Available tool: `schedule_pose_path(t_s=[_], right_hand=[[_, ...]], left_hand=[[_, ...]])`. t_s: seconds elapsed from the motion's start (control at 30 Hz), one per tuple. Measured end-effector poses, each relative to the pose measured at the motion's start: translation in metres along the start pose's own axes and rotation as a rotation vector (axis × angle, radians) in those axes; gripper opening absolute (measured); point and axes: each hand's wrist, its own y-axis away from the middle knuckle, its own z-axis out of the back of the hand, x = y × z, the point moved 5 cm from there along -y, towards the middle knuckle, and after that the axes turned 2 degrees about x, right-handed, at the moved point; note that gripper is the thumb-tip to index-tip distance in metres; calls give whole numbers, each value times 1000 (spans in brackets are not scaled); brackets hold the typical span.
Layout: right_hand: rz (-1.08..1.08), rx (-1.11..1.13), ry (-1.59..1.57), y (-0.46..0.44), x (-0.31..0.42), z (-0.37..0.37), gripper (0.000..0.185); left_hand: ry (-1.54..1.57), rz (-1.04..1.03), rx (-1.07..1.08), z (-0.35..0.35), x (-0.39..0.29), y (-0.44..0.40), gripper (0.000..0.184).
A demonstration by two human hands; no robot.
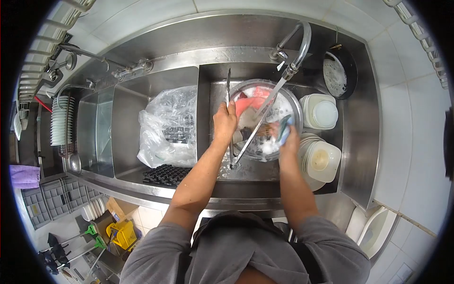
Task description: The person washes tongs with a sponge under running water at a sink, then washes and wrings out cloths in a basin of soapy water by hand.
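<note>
My left hand (225, 120) is closed round one arm of long metal tongs (246, 147), whose joined end points down near the sink's front edge. The other arm slants up across a round metal basin (299, 106) towards the tap. In the basin are suds, a pinkish-red cloth (250, 102) and submerged items too blurred to name. My right hand (291, 142), blurred by motion, holds a blue and green sponge (284, 130) over the basin's right side. Water runs from the curved tap (305, 45) into the basin.
Stacked pale bowls (325, 114) and more dishes (323, 162) stand right of the basin. A dark pan (350, 71) with suds is at the back right. The left compartment holds a clear plastic bag (163, 118) and a black rack (165, 174). White plates (61, 120) stand far left.
</note>
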Motion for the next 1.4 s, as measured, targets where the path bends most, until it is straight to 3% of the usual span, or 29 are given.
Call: schedule_pose_path(t_s=[0.07, 0.13, 0.2, 0.27, 0.33, 0.4, 0.47, 0.53, 0.6, 0.67, 0.73, 0.8, 0.87, 0.97, 1.03, 1.17, 1.2, 1.27, 1.33, 1.4], right_hand=[[-21, 80, -46, 28, -21, -31, 40], [-35, 102, -24, 43, -40, -57, 39], [448, 132, 493, 38, -31, -85, 36], [489, 108, 542, 34, -23, -95, 35], [490, 74, 707, 29, -19, -95, 36], [525, 75, 740, 31, -19, -95, 33], [477, 31, 580, 37, -22, -95, 30], [525, -51, 669, 38, -19, -97, 30], [534, -34, 698, 21, -21, -83, 31], [412, -93, 646, 5, -4, -82, 32], [483, 28, 780, -7, 13, -102, 39], [482, 59, 886, -3, 19, -115, 45], [486, 102, 991, -11, 15, -124, 51], [548, 156, 837, -26, 4, -122, 52], [632, 149, 1225, -8, -2, -132, 46], [831, 185, 1236, -7, 9, -138, 44], [826, 181, 1234, -12, 15, -138, 44], [594, -78, 1574, -27, 25, -127, 39], [474, -112, 1483, -32, 45, -125, 33], [743, -52, 1498, -34, 55, -124, 35]], left_hand=[[-82, -240, -204, 7, -30, 15, 37], [-29, -164, -159, 1, -44, 31, 33], [13, -234, -201, -4, -54, 43, 28], [44, -182, -91, 2, -68, 55, 25], [50, -333, -91, 8, -73, 58, 27], [57, -373, -67, -1, -37, 54, 33], [351, -128, 343, -33, 14, 61, 52], [203, -255, 294, -23, 3, 69, 63], [381, 325, 541, -18, 10, 89, 57], [417, 334, 489, -10, 12, 96, 52], [266, 118, 442, -1, 10, 97, 49], [244, 75, 407, 3, 12, 94, 48], [18, -177, 373, 11, 3, 84, 65], [38, -101, 420, 17, -9, 76, 66], [17, -109, 401, 13, -9, 68, 67], [8, -154, 402, 8, -11, 72, 67], [-31, -209, 384, 5, 0, 79, 67], [-70, -266, 375, 4, 6, 91, 66], [-15, -128, 434, 8, 8, 101, 65], [25, -85, 458, 13, 14, 106, 60]])
